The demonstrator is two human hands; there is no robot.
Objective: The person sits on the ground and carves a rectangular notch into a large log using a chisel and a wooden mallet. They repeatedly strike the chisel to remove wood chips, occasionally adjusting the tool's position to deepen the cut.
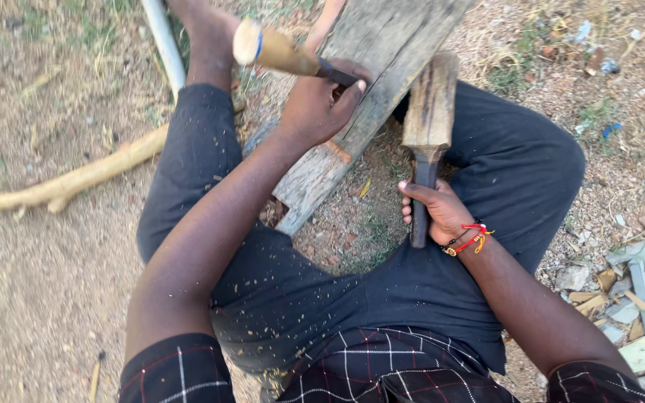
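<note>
Right hand (438,213), nearest, is wrapped tight round the mallet (428,123), head raised beside the plank (371,82). Left hand (319,104) grips the chisel (281,52), blade set on the plank. Chips speckle the trousers (293,291), so carving looks underway, with most wood uncut.

An outdoor woodworking spot: bare dirt ground (31,298), wood scraps (621,298), a weathered plank (382,52)

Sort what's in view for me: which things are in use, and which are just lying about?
In use: chisel in left hand; wooden mallet in right hand; weathered plank under the chisel.

Lying about: pale branch, white pipe, wood scraps on the ground.
</note>
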